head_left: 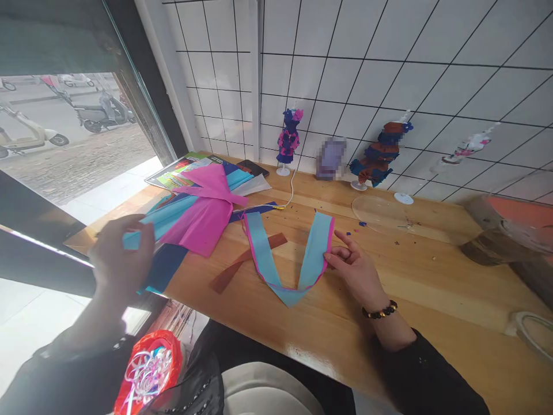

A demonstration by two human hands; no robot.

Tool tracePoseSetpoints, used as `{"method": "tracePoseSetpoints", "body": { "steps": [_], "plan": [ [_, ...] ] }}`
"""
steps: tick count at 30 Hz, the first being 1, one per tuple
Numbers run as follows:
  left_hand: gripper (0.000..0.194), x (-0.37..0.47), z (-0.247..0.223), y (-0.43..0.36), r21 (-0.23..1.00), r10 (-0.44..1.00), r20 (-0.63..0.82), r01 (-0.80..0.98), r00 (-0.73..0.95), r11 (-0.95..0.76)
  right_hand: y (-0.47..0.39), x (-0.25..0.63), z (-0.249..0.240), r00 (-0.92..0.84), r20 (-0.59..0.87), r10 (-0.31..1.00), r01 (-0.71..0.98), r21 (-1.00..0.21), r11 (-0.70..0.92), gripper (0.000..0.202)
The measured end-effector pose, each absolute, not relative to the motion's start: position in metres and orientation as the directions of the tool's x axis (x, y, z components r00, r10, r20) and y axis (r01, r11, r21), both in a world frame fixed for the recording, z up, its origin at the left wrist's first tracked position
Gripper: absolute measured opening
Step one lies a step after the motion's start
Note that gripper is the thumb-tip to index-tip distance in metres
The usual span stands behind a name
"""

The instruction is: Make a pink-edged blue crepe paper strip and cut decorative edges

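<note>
A light blue strip of paper or thin fabric [313, 248] with a pink edge stands folded in a V on the wooden table. My right hand [356, 271] pinches the pink edge of its right arm between thumb and fingers, the index finger raised. My left hand [123, 253] is blurred by motion over the table's left end, close to the light blue sheets [173, 216]; whether it holds anything is unclear. Beside it lies a bunched pink sheet [205, 222]. A reddish-brown strip [231, 274] runs partly behind the V.
Small dress-like figures on stands [288, 141] line the tiled wall, with a blurred-out purple object [330, 158] between. A clear round dish [375, 213] and small scraps lie on the table [415, 288]. A red bag [173, 346] of curly ribbons sits below the front edge.
</note>
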State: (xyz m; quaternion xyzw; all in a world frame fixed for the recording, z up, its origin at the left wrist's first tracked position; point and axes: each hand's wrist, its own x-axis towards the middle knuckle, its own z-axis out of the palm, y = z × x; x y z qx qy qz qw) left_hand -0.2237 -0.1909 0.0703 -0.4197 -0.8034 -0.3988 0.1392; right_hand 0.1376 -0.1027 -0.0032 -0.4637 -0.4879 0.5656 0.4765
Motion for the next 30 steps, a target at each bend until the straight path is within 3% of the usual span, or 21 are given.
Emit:
{"method": "tracePoseSetpoints", "body": {
  "steps": [2,4,7,9,11,13,16,24,30],
  "plan": [
    [0.033,-0.194,0.062,-0.169,0.676,0.752,0.465,0.736,-0.467,0.039,-0.103,0.140,-0.001,-0.092,-0.029,0.995,-0.083,-0.996,-0.036,0.075],
    [0.048,-0.152,0.054,-0.146,0.881,0.945,0.249,0.456,-0.213,-0.129,-0.104,0.143,0.001,-0.061,0.011,0.998,-0.080,-0.997,0.006,0.073],
    [0.071,-0.091,0.041,-0.118,0.995,0.988,-0.039,0.099,0.147,0.025,-0.106,0.148,0.005,-0.025,0.080,0.996,-0.071,-0.994,0.078,0.066],
    [0.080,-0.062,0.032,-0.105,0.987,0.930,-0.158,0.029,0.332,0.158,-0.106,0.150,0.007,-0.009,0.124,0.992,-0.058,-0.991,0.124,0.063],
    [0.076,-0.043,0.025,-0.096,0.979,0.876,-0.188,0.008,0.445,0.206,-0.107,0.152,0.009,0.013,0.168,0.986,-0.041,-0.985,0.168,0.062],
    [0.054,-0.032,0.023,-0.089,0.983,0.816,-0.171,0.036,0.553,0.182,-0.106,0.154,0.012,0.058,0.200,0.978,-0.045,-0.978,0.203,0.060],
    [0.032,-0.022,0.025,-0.083,0.985,0.770,-0.168,0.124,0.615,0.117,-0.104,0.159,0.017,0.150,0.212,0.966,-0.097,-0.969,0.227,0.050],
    [0.028,-0.003,0.044,-0.082,0.944,0.774,-0.166,0.326,0.611,-0.055,-0.093,0.182,0.022,0.255,0.173,0.951,-0.238,-0.942,0.235,0.019],
    [0.024,0.002,0.052,-0.085,0.904,0.805,-0.147,0.409,0.574,-0.127,-0.089,0.199,0.023,0.344,0.190,0.920,-0.209,-0.939,0.272,0.018]
  ]
}}
